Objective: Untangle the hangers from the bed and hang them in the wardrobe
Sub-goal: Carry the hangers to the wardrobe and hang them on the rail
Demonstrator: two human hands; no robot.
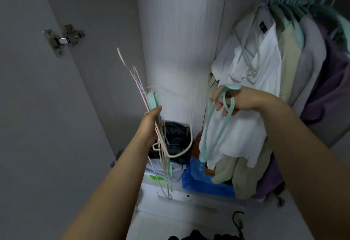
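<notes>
left hand [149,124] grips hanger bundle [161,145] as stock, right hand [233,101] fingers curled round mint hanger [214,131], split off, prob for wardrobe rail

I am gripping a bundle of hangers [160,126] in my left hand [151,124], showing cream, pale pink and mint green. My right hand [230,101] is holding a mint-green hanger [214,126]. Shirts are hanging beside it: a white shirt [251,80] with a small dark label, a beige shirt [288,59], a pale grey shirt [310,54] and a purple garment [329,80]. A blue bag [200,181] is lying below, next to a black bag [176,135].
</notes>
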